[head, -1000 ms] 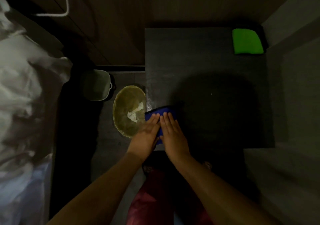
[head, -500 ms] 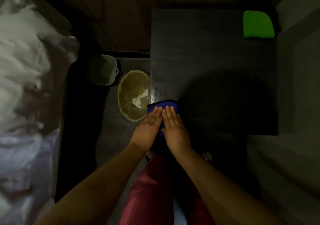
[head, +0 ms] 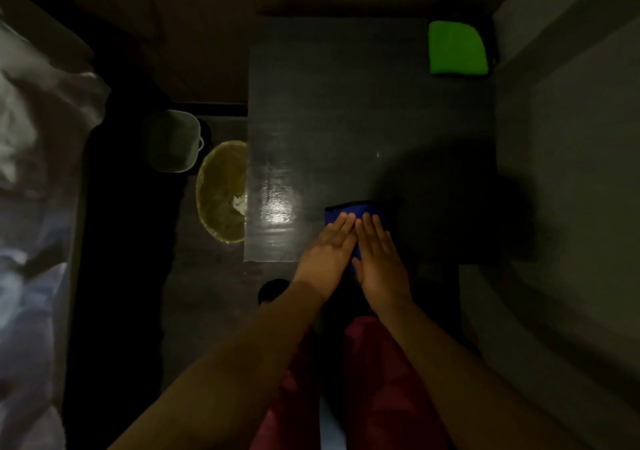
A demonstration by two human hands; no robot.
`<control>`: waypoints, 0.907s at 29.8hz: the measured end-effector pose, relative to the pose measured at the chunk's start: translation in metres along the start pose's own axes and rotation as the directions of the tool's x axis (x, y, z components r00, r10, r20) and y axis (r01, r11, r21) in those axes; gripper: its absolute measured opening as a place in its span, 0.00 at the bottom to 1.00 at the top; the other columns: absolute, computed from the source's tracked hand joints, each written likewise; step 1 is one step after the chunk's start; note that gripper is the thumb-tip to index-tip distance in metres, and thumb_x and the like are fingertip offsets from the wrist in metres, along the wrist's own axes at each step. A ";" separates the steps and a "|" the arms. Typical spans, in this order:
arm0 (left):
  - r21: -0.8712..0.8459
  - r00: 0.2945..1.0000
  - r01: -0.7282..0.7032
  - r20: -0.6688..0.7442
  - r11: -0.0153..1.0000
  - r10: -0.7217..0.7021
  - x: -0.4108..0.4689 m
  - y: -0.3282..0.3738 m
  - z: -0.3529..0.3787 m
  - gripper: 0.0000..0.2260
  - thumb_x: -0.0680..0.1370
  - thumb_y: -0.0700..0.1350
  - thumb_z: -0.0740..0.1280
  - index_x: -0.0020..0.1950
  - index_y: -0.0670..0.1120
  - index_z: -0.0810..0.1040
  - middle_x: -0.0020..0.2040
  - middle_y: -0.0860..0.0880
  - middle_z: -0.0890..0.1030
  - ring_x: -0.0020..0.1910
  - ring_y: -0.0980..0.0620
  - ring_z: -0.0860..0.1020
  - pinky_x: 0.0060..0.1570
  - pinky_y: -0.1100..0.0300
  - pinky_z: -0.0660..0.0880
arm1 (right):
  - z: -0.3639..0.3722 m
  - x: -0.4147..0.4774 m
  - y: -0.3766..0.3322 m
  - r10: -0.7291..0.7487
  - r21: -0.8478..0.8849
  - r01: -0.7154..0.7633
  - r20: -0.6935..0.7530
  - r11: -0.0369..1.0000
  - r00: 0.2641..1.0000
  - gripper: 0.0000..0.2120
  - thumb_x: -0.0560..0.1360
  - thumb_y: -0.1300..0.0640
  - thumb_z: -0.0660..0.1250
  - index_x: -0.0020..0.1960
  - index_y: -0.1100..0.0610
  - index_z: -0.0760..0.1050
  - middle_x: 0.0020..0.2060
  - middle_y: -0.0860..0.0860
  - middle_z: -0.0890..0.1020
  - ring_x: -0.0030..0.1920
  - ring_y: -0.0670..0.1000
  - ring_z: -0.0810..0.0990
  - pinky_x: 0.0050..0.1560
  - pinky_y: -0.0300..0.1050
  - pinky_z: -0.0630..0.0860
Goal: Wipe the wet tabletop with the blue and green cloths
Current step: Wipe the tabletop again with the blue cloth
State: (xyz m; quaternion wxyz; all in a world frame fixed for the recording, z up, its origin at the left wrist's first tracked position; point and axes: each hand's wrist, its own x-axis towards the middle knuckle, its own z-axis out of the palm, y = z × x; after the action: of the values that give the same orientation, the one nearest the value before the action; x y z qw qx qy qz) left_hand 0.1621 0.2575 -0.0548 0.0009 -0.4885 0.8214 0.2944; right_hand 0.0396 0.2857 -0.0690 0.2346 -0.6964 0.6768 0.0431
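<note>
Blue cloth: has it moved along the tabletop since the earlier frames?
Yes. The blue cloth has slid right, away from the tabletop's left edge by the yellow-lined bin, under the left hand and right hand.

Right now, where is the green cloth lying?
In the head view the green cloth lies folded on the far right corner of the dark table, beside the wall, well away from both hands pressing the blue cloth.

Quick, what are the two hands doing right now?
Left hand: open, flat, pressing on the blue cloth; holding nothing.
Right hand: open, flat, pressing on the same cloth.
</note>
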 end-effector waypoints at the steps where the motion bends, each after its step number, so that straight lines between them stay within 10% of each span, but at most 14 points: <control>1: -0.001 1.000 -0.023 -0.014 1.000 0.023 0.008 0.009 0.006 0.28 0.78 0.34 0.61 0.76 0.40 0.54 0.77 0.42 0.52 0.77 0.47 0.51 0.73 0.59 0.45 | -0.002 -0.002 0.014 0.011 0.017 -0.011 0.006 1.000 1.000 0.35 0.71 0.61 0.71 0.73 0.65 0.61 0.73 0.59 0.63 0.74 0.56 0.56 0.72 0.51 0.51; 4: -0.015 0.998 -0.060 0.034 0.998 0.060 0.032 0.040 0.013 0.27 0.69 0.31 0.71 0.68 0.35 0.70 0.70 0.36 0.68 0.70 0.40 0.68 0.68 0.52 0.62 | -0.013 -0.003 0.051 0.055 0.031 -0.057 0.058 0.998 0.997 0.32 0.79 0.58 0.60 0.77 0.60 0.46 0.77 0.54 0.49 0.73 0.49 0.38 0.73 0.44 0.36; 11: 0.046 0.998 -0.065 0.024 0.997 0.063 0.111 0.069 -0.003 0.24 0.80 0.34 0.54 0.76 0.38 0.53 0.77 0.40 0.51 0.77 0.45 0.49 0.74 0.58 0.45 | -0.057 0.043 0.093 0.108 -0.007 -0.108 0.048 0.994 0.993 0.30 0.81 0.57 0.54 0.77 0.60 0.43 0.78 0.55 0.45 0.77 0.54 0.41 0.74 0.45 0.36; 27: -0.036 0.956 0.270 -0.110 0.962 -0.273 0.043 -0.026 -0.039 0.31 0.78 0.38 0.63 0.76 0.39 0.51 0.77 0.42 0.52 0.76 0.50 0.49 0.75 0.57 0.50 | -0.054 0.096 -0.020 -0.211 -0.045 0.222 0.171 0.974 0.962 0.30 0.80 0.62 0.50 0.77 0.59 0.37 0.77 0.54 0.39 0.77 0.53 0.37 0.77 0.49 0.38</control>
State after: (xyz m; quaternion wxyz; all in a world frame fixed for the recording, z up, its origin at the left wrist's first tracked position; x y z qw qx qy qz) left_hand 0.1721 0.1949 -0.0474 -0.0107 -0.6126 0.7421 0.2717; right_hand 0.0524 0.1760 -0.0517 0.2708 -0.7673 0.5732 0.0963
